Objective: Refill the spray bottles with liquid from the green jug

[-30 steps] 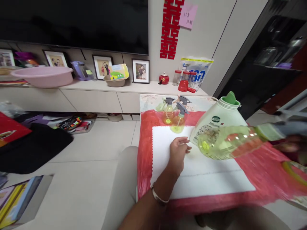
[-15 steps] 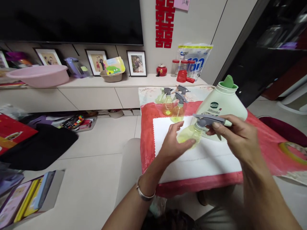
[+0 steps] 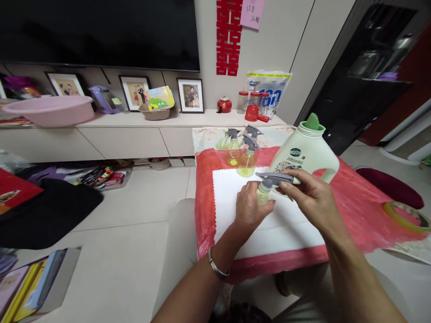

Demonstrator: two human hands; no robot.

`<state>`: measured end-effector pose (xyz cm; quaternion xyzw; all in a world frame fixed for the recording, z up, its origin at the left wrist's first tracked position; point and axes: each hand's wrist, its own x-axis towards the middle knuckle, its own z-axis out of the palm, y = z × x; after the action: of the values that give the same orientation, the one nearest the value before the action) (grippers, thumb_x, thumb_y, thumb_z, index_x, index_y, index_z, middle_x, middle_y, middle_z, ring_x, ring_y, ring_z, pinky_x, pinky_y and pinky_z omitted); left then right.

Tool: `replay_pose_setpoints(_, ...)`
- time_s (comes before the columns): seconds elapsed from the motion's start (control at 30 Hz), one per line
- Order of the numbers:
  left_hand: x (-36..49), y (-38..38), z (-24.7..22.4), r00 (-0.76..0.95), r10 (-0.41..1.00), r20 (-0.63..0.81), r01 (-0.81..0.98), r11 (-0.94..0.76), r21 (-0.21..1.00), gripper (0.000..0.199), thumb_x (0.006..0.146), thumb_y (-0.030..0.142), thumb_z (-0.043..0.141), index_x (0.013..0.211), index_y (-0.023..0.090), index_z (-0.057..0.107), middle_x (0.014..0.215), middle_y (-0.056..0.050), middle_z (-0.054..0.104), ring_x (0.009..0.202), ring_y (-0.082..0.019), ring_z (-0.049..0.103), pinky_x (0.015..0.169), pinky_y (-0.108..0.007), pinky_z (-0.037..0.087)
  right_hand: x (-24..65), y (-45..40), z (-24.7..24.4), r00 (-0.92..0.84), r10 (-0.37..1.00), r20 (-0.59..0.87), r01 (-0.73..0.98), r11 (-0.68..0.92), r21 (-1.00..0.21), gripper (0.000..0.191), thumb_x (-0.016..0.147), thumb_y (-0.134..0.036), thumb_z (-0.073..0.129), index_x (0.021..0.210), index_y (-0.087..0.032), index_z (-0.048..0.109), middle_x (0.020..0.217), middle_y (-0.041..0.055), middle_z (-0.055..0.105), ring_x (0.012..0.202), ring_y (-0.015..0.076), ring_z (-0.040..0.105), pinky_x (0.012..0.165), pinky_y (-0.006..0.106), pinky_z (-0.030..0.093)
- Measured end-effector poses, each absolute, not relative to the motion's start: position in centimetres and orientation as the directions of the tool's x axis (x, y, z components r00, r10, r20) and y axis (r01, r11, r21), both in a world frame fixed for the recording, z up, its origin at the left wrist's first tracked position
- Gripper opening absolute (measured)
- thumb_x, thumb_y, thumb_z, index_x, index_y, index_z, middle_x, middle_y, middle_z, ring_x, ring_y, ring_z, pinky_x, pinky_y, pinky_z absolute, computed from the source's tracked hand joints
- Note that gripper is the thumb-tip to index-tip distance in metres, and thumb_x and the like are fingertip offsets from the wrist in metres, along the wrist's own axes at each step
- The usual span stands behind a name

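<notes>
My left hand (image 3: 249, 204) is wrapped round the body of a small spray bottle (image 3: 264, 193) with pale yellow-green liquid, which stands over the white cloth (image 3: 286, 231). With thumb and fingers, my right hand (image 3: 305, 190) grips the grey trigger sprayer head (image 3: 276, 178) at its pale nozzle end. The head sits at the bottle's neck; whether it is fully screwed on I cannot tell. Just behind are more spray bottles (image 3: 247, 162) with grey heads. Close behind my right hand stands a large pale green detergent jug (image 3: 292, 150), its neck uncapped with a green piece (image 3: 312, 122) in the opening.
Red covering (image 3: 357, 211) lies over the table under the white cloth. A roll of yellow tape (image 3: 406, 216) rests at the right. On the cabinet behind stand a pink basin (image 3: 50, 111), picture frames (image 3: 191, 95), red-lidded jars (image 3: 242, 102) and a plastic bag (image 3: 281, 87).
My left hand's fingers have closed round the bottle, which is now more upright. Both hands, with the bottle and sprayer head, have moved a little left and lower in view.
</notes>
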<state>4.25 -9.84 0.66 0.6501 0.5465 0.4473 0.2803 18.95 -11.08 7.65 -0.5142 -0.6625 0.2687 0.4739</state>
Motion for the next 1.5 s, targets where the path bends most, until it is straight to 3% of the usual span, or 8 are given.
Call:
replay_pose_setpoints(0.13,4.0,-9.9,0.5,0.019,0.959,0.284,0.445,-0.263,0.856,0.044,0.067,0.022,0.076,0.106,0.024,0.055,0.105,-0.004,0.067,0.1,-0.027,0.063,0.09,-0.041,0.049,19.5,-10.3,7.8,-0.111,0.922,0.37,0.475,0.376,-0.795,0.034,0.086,-0.045,0.067,0.11,-0.021,0.069,0.105,0.0045,0.067,0.09,0.0173,0.066,0.08,0.031,0.056)
replay_pose_setpoints(0.27,4.0,-9.8,0.4,-0.008,0.961,0.277,0.422,-0.248,0.872,0.044,0.067,0.023,0.077,0.106,0.025,0.055,0.103,-0.003,0.067,0.1,-0.025,0.062,0.09,-0.039,0.048,19.2,-10.5,7.8,-0.086,0.757,0.647,0.739,0.484,-0.469,0.038,0.091,-0.042,0.061,0.124,-0.022,0.065,0.121,0.0078,0.062,0.107,0.0208,0.06,0.092,0.039,0.052)
replay_pose_setpoints(0.33,4.1,-9.8,0.2,-0.03,0.96,0.277,0.418,-0.24,0.876,0.044,0.067,0.024,0.078,0.105,0.025,0.055,0.103,-0.003,0.066,0.1,-0.025,0.062,0.09,-0.039,0.048,18.5,-11.2,7.4,-0.018,0.608,0.794,0.843,0.436,-0.315,0.034,0.091,-0.037,0.062,0.12,-0.019,0.065,0.113,0.0094,0.063,0.101,0.0206,0.06,0.088,0.038,0.051)
replay_pose_setpoints(0.43,4.3,-9.9,-0.1,-0.056,0.956,0.289,0.425,-0.239,0.873,0.044,0.068,0.027,0.079,0.106,0.024,0.056,0.104,-0.004,0.066,0.102,-0.026,0.062,0.091,-0.039,0.048,17.2,-12.5,6.3,-0.002,0.524,0.851,0.867,0.425,-0.26,0.013,0.092,-0.028,0.062,0.1,-0.018,0.066,0.092,0.0059,0.065,0.083,0.016,0.059,0.075,0.031,0.049)
replay_pose_setpoints(0.7,4.7,-10.6,-0.4,-0.015,0.933,0.359,0.48,-0.308,0.821,0.027,0.085,0.026,0.066,0.11,0.019,0.058,0.108,-0.011,0.066,0.104,-0.029,0.061,0.093,-0.043,0.048,14.5,-12.4,2.3,-0.006,0.627,0.779,0.878,0.376,-0.296,0.031,0.09,-0.043,0.063,0.101,-0.014,0.062,0.09,0.0066,0.062,0.082,0.0162,0.058,0.071,0.029,0.048)
replay_pose_setpoints(0.9,5.0,-10.7,-0.5,-0.043,0.934,0.355,0.527,-0.281,0.802,0.013,0.088,0.019,0.057,0.101,0.019,0.061,0.102,-0.011,0.065,0.101,-0.029,0.06,0.093,-0.044,0.047,13.2,-11.5,2.0,0.267,0.743,0.614,0.677,0.309,-0.668,0.044,0.076,-0.056,0.073,0.087,-0.016,0.062,0.086,0.0046,0.059,0.078,0.0149,0.055,0.069,0.029,0.048)
replay_pose_setpoints(1.17,4.8,-10.8,-0.5,-0.057,0.926,0.374,0.519,-0.292,0.803,0.025,0.085,0.025,0.063,0.108,0.02,0.056,0.106,-0.009,0.066,0.1,-0.027,0.061,0.09,-0.041,0.048,14.3,-11.7,1.6,0.2,0.871,0.449,0.394,0.348,-0.851,0.054,0.084,-0.039,0.069,0.133,-0.02,0.057,0.123,0.0083,0.063,0.109,0.0189,0.063,0.096,0.034,0.052)
replay_pose_setpoints(1.5,5.1,-10.6,-1.2,-0.04,0.907,0.42,0.58,-0.321,0.749,0.018,0.09,0.022,0.055,0.108,0.02,0.057,0.105,-0.008,0.067,0.099,-0.026,0.061,0.089,-0.041,0.05,13.7,-11.1,0.9,0.207,0.806,0.555,0.484,0.409,-0.774,0.048,0.079,-0.043,0.076,0.12,-0.02,0.067,0.115,0.0073,0.062,0.104,0.0195,0.062,0.097,0.038,0.052)
